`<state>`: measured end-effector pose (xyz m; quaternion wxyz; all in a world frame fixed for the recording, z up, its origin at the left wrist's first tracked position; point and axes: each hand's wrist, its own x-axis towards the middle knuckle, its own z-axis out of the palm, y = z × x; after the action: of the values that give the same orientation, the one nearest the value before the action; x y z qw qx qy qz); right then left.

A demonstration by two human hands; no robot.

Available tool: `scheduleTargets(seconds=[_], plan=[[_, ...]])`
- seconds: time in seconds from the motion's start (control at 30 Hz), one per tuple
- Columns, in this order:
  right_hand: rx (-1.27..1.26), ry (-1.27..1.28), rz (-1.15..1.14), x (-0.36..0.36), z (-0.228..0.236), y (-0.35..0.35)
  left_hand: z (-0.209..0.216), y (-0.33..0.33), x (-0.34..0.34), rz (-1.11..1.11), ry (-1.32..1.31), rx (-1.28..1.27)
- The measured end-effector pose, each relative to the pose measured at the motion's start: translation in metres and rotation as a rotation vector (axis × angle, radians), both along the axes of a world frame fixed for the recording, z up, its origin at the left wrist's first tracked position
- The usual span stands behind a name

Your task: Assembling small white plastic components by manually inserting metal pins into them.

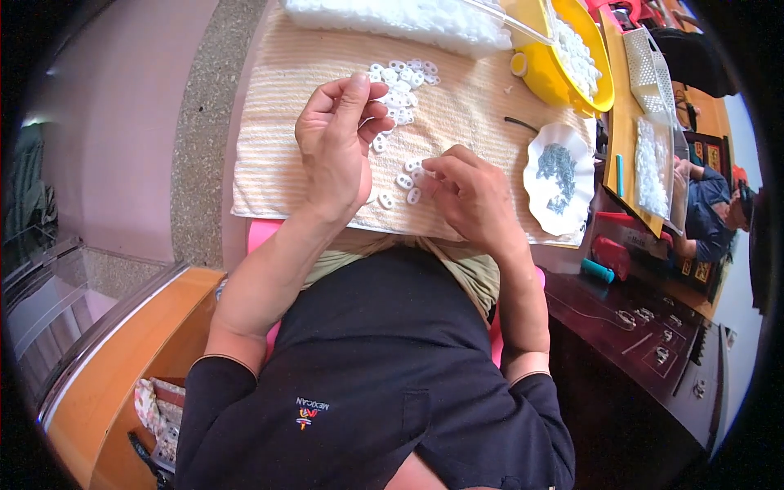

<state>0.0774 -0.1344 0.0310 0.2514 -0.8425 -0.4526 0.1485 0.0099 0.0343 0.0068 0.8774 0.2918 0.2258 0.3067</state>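
My left hand (336,139) is raised over the striped towel (273,122), its thumb pressed to the index finger and the other fingers curled. Whatever it pinches, if anything, is hidden. Lower and to the right, my right hand (475,196) reaches down with bent fingers. Its fingertips are drawn together beside a small group of white oval pieces (386,200), each with two dark holes; what lies between them cannot be made out. Beyond my left hand, a larger pile of the same white pieces (416,79) is spread on the towel, partly covered by the fingers.
At the far edge stands a clear tray (400,16) full of white parts. A yellow bowl (539,77) of white pieces is at the far right. Near it, a white wavy-rimmed dish (539,196) holds small dark bits. Another person (706,204) sits further right.
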Motion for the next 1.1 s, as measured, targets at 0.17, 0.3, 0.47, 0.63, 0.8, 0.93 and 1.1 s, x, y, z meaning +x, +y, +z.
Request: scheduleTargets(seconds=[0.17, 0.3, 0.47, 0.63, 0.8, 0.93, 1.1], plan=[[0.078, -0.015, 0.013, 0.006, 0.008, 0.016, 0.001, 0.005, 0.000, 0.014, 0.021, 0.023], [0.148, -0.094, 0.065, 0.009, -0.001, 0.030, 0.002, 0.006, 0.000, 0.037, 0.018, 0.036], [0.003, -0.220, -0.063, 0.015, -0.002, 0.043, 0.003, 0.006, 0.002, 0.070, 0.039, 0.022], [-0.047, -0.221, -0.037, 0.020, -0.002, 0.051, 0.002, 0.006, 0.002, 0.057, 0.033, 0.023], [-0.042, -0.234, -0.033, 0.026, -0.007, 0.054, 0.002, 0.004, 0.002, 0.038, 0.028, 0.024], [-0.032, -0.238, -0.030, 0.029, -0.011, 0.053, 0.000, 0.003, 0.003, 0.014, 0.044, 0.029], [-0.037, -0.301, 0.014, 0.032, -0.016, 0.050, -0.002, 0.002, 0.002, -0.009, 0.041, 0.038]])
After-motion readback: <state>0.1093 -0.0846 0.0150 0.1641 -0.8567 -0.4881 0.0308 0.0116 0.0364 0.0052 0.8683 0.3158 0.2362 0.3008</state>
